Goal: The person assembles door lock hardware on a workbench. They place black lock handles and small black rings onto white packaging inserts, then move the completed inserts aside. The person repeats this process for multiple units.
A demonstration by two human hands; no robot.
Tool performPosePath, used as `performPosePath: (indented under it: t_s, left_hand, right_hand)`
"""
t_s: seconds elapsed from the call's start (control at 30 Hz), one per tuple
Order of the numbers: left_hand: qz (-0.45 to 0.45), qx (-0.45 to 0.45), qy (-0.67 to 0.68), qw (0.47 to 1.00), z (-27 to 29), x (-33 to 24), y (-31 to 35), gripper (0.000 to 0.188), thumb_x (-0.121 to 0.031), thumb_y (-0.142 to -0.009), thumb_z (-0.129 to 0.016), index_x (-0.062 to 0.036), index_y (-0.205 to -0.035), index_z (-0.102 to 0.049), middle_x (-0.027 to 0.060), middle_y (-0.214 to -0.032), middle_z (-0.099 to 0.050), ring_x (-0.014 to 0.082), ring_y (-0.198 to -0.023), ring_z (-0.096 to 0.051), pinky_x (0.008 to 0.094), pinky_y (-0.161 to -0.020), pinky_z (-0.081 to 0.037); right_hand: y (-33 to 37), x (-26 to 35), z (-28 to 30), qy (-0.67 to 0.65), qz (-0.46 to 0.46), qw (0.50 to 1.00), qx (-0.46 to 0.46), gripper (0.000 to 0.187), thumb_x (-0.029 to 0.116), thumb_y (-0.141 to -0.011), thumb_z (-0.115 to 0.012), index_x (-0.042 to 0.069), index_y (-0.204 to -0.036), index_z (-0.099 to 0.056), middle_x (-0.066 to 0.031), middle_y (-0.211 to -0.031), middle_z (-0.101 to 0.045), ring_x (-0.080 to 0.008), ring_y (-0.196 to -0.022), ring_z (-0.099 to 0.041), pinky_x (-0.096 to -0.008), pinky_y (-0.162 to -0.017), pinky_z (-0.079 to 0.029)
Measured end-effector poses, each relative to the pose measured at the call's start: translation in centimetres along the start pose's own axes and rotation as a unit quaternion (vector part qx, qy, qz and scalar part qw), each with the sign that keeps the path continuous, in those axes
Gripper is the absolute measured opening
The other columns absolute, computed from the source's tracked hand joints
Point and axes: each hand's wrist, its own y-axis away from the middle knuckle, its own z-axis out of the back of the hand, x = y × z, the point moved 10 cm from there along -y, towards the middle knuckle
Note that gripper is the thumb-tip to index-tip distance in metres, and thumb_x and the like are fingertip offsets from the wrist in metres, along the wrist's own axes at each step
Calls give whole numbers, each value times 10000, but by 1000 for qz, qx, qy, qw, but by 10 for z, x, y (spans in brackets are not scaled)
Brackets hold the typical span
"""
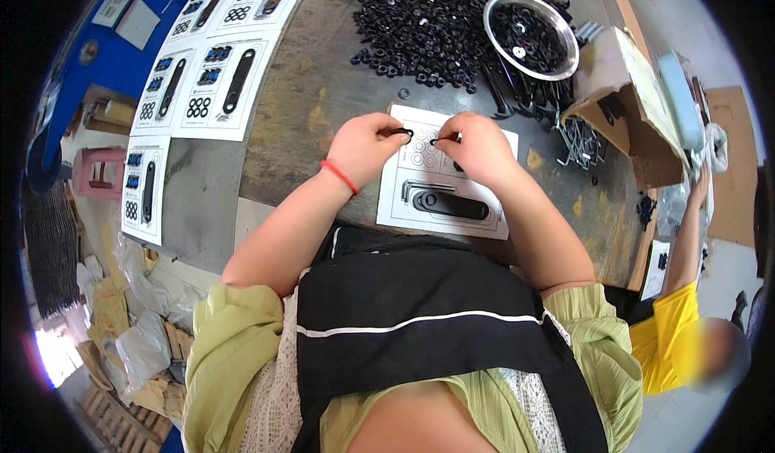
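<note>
A white printed sheet [393,213] with ring outlines lies in front of me at the table's near edge. My left hand [361,148], with a red band on its wrist, pinches a small black ring [406,132] over the sheet's upper left. Fingers of my right hand [487,154] are closed on another small black ring [434,141] beside the printed circles. Below my hands, L-shaped hex keys [428,186] and a long black slotted plate [452,204] rest on the sheet. The right hand partly covers the sheet's upper right.
Loose black nuts and bolts [412,25] are heaped at the back, beside a metal bowl [531,36] of black parts. Several hex keys [581,144] lie near an open cardboard box [617,98]. Filled sheets [218,90] line the left. Another person [666,348] works at right.
</note>
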Motion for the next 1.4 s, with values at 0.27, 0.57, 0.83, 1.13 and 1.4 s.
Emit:
performPosePath:
  t_s: [0.27,0.57,0.83,1.13,1.4]
  left_hand:
    - [-58,-34,-110,992,-11,-4,-26,228,-204,-912,-592,-67,-1023,-737,156,-1012,-676,333,-966,-633,406,-858,-504]
    - [-29,38,-146,988,-19,-4,-13,234,-255,-759,-793,-46,-850,-738,95,-820,-648,256,-735,-630,352,-698,-512]
    - [-138,-75,-177,972,-11,-18,-17,228,-240,-777,-765,-117,-963,-711,58,-801,-586,229,-750,-609,345,-664,-496]
    - [-92,-110,-248,958,-10,-11,-19,205,-303,-809,-741,-120,-897,-713,54,-818,-598,235,-769,-621,359,-661,-497]
    - [-56,-77,-247,964,-20,-8,-29,175,-282,-819,-724,-116,-873,-708,57,-866,-625,246,-812,-638,370,-691,-510]
  right_hand:
    - [3,-21,-6,102,-59,991,-63,167,238,-839,-661,88,-875,-726,-103,-933,-674,-313,-871,-663,-433,-756,-536]
    - [-2,-25,-5,114,-57,989,-77,148,227,-845,-664,93,-872,-721,-85,-904,-679,-301,-853,-667,-419,-736,-534]
    - [-11,-4,-12,76,42,995,-54,151,177,-828,-653,127,-956,-717,-89,-895,-681,-302,-866,-669,-417,-747,-534]
    - [-13,-2,-21,100,44,994,-11,230,174,-834,-623,135,-1042,-713,-91,-924,-690,-297,-898,-668,-426,-762,-532]
    - [-10,-6,-22,100,17,995,-15,177,208,-847,-631,128,-973,-728,-91,-907,-690,-300,-877,-671,-430,-743,-535]
